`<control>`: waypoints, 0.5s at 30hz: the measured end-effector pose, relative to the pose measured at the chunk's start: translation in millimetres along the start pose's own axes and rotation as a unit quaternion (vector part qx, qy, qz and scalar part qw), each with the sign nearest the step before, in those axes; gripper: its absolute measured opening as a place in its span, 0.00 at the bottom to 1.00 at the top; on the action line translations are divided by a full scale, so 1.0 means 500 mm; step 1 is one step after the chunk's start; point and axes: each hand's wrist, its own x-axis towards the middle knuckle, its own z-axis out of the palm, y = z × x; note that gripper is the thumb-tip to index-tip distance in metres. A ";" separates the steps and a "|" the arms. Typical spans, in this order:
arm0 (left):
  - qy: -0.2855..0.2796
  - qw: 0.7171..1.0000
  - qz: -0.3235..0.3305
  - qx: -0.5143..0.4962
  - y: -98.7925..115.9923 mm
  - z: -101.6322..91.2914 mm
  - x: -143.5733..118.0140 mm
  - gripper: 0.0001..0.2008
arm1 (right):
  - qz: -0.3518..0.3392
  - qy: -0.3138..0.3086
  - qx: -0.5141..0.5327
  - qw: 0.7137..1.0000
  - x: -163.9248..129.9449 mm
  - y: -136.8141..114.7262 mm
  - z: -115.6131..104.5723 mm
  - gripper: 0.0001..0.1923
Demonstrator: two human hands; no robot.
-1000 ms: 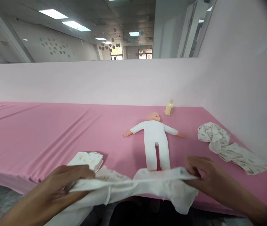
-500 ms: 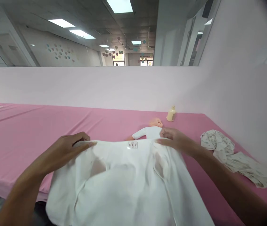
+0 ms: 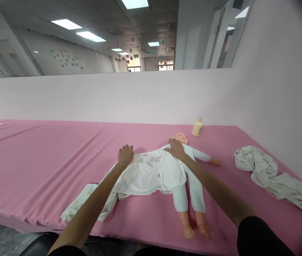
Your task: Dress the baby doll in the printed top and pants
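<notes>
pink table cover (image 3: 47,160) fills the lower frame from 9 o'clock to 3 o'clock, pale partition wall (image 3: 113,96) behind it at 12 o'clock. baby doll (image 3: 190,185) lies face up near centre, head toward 12 o'clock, bare feet toward 6 o'clock, one arm stretched out toward 3 o'clock. white baby garment (image 3: 151,174) spread flat over the doll's chest and trailing off toward 8 o'clock onto the cover; small labels show on its upper edge and middle. crumpled patterned cloth (image 3: 268,174) lies at 3 o'clock, well apart from the doll, close to the side wall. folded printed cloth (image 3: 79,201) at 7 o'clock, just beside the garment's trailing edge, partly behind the left forearm. left hand (image 3: 125,154) palm down, fingers together and flattened, pressing the garment's upper left corner onto the cover. right hand (image 3: 176,147) palm down with fingers loosely spread, resting on the garment's upper right edge at the doll's shoulder, just below the head; whether either hand pinches the fabric cannot be told, both look laid flat on it. small cream bottle (image 3: 197,127) stands upright at 1 o'clock from the doll's head, against the partition
</notes>
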 end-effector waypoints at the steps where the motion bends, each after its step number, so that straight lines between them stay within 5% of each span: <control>1: 0.012 0.999 0.019 -0.041 0.032 0.004 -0.009 0.13 | 0.007 0.021 0.035 0.999 -0.006 0.019 -0.008 0.18; 3: 0.012 0.982 0.062 -0.180 0.100 0.005 -0.032 0.12 | 0.049 0.074 0.122 0.989 -0.029 0.067 -0.024 0.19; 6: -0.006 0.911 0.121 -0.393 0.199 0.001 -0.071 0.12 | 0.181 0.125 0.259 0.941 -0.083 0.147 -0.041 0.15; 9: -0.016 0.866 0.064 -0.495 0.282 0.001 -0.090 0.16 | 0.245 0.089 0.363 0.895 -0.140 0.205 -0.040 0.12; 12: 0.075 0.888 0.004 -0.454 0.339 0.006 -0.086 0.19 | 0.290 0.054 0.476 0.828 -0.170 0.226 -0.026 0.12; 15: 0.145 0.917 0.056 -0.368 0.375 0.003 -0.066 0.15 | 0.330 0.016 0.592 0.735 -0.168 0.225 -0.013 0.14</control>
